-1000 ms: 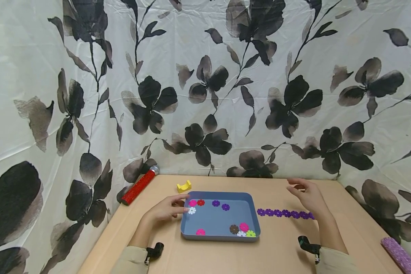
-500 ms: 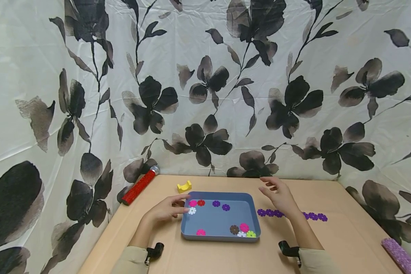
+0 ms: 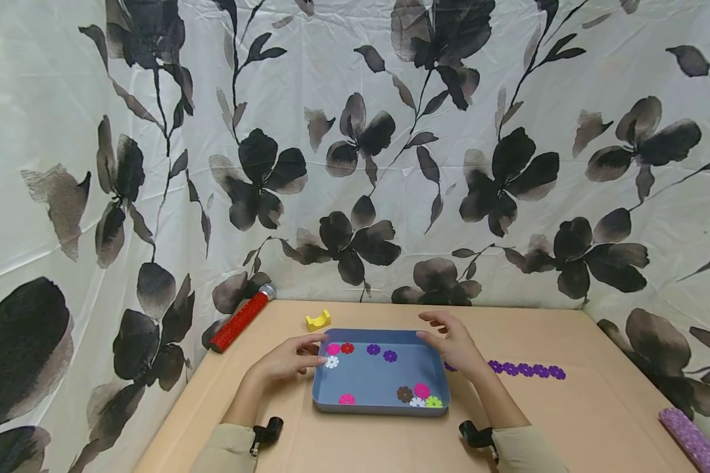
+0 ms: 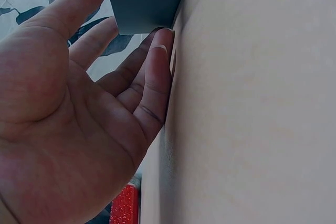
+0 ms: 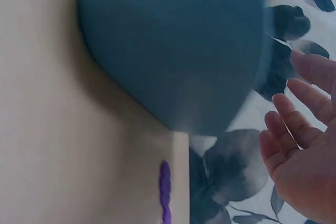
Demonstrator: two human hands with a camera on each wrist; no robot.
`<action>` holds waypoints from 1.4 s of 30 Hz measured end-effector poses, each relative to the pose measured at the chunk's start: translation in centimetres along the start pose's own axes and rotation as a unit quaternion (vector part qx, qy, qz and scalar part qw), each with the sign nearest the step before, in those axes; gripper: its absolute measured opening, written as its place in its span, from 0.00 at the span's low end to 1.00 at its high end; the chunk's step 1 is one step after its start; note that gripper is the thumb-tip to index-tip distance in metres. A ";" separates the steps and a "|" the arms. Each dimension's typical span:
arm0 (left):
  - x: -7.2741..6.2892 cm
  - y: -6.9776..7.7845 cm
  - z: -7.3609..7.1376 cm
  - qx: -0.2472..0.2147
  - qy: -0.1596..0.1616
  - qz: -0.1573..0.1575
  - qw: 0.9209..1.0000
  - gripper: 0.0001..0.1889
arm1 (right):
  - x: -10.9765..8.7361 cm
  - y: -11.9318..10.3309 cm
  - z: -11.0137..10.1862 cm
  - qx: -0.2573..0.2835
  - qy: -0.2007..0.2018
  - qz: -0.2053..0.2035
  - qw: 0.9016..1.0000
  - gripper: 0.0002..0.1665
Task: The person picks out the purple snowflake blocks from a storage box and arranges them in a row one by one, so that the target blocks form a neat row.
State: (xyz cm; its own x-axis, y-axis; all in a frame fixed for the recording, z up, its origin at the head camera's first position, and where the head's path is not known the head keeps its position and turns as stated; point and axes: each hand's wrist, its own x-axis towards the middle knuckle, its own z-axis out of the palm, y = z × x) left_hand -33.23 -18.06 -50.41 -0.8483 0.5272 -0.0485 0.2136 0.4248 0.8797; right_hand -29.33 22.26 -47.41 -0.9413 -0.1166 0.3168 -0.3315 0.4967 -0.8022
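Note:
A blue-grey tray [image 3: 369,378] lies on the table with several small flower-shaped discs inside, among them two purple ones [image 3: 381,353]. At its left rim my left hand [image 3: 281,360] rests thumb and fingertips; the left wrist view shows that hand [image 4: 68,119] against the tray wall [image 4: 147,3]. My right hand [image 3: 455,345] hovers by the tray's far right corner, fingers loosely extended and holding nothing. In the right wrist view this hand [image 5: 310,150] is apart from the tray [image 5: 173,51]. A row of purple flower discs [image 3: 525,371] lies to the right, partly hidden by my right arm.
A yellow curved piece [image 3: 318,320] sits behind the tray. A red glittery tube [image 3: 242,320] lies at the table's left edge, and a purple glittery roll [image 3: 695,437] at the right. A flower-print cloth [image 3: 426,197] hangs behind the table.
My right hand has moved left from above the purple row to the tray's right corner. My left hand and the tray have stayed in place.

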 end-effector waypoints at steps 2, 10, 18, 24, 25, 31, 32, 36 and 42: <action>0.0 0.0 0.0 0.000 0.000 0.000 1.000 0.33 | 0.1 0.0 0.7 0.009 -0.007 0.008 1.000 0.29; 0.0 -0.1 0.2 0.001 0.000 0.007 1.000 0.33 | 0.5 -0.6 3.3 0.014 -0.049 0.011 0.999 0.29; 0.1 -0.1 0.2 -0.002 -0.003 0.013 1.000 0.32 | 1.0 -0.5 5.1 -0.027 -0.065 -0.007 0.998 0.24; 0.0 0.0 0.2 -0.006 -0.004 0.014 1.000 0.32 | 0.9 -0.1 6.0 -0.067 -0.086 0.001 0.994 0.24; 0.0 0.0 0.2 -0.007 -0.004 0.014 1.000 0.32 | 0.8 0.0 6.1 -0.070 -0.092 0.002 0.993 0.24; 0.1 0.1 0.2 -0.009 -0.004 0.013 1.000 0.32 | 0.5 0.9 6.4 -0.099 -0.129 -0.032 0.986 0.20; 0.1 0.1 0.2 -0.008 -0.004 0.013 1.000 0.32 | 0.5 1.0 6.4 -0.108 -0.132 -0.042 0.984 0.19; 0.0 0.1 0.2 -0.007 -0.003 0.012 1.000 0.32 | 0.4 0.9 6.5 -0.139 -0.139 -0.078 0.977 0.16; 0.0 0.0 0.1 -0.005 0.001 0.008 1.000 0.33 | 0.2 0.4 6.7 -0.178 -0.141 -0.100 0.969 0.12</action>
State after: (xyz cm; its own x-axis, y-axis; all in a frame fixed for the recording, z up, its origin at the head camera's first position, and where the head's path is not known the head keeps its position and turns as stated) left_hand -33.14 -17.96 -50.47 -0.8452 0.5334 -0.0332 0.2230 0.4085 0.8851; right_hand -30.09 16.67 -51.04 -0.8567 -0.4471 0.2571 -0.5140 0.6985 -0.4979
